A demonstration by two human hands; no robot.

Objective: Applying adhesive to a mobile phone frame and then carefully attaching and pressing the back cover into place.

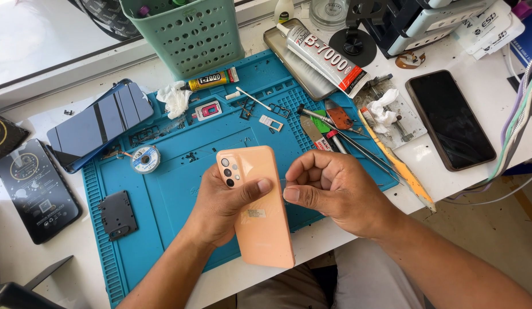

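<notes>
Our left hand point(223, 203) grips the peach phone point(260, 212) back-up above the blue mat point(163, 183), thumb across it. Our right hand point(329, 191) pinches narrowly at its edge, perhaps on clear film; we cannot tell. A loose hold could drop the phone onto the tweezers point(357, 146).

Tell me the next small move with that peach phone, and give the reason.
Probably pull the right hand slowly away to the right, peeling the clear film off the phone's back. The left hand grips the peach phone back side up over the blue mat, thumb pressed across it, while the right thumb and forefinger are pinched together at its edge, seemingly on a thin transparent film that is hard to make out.
</notes>
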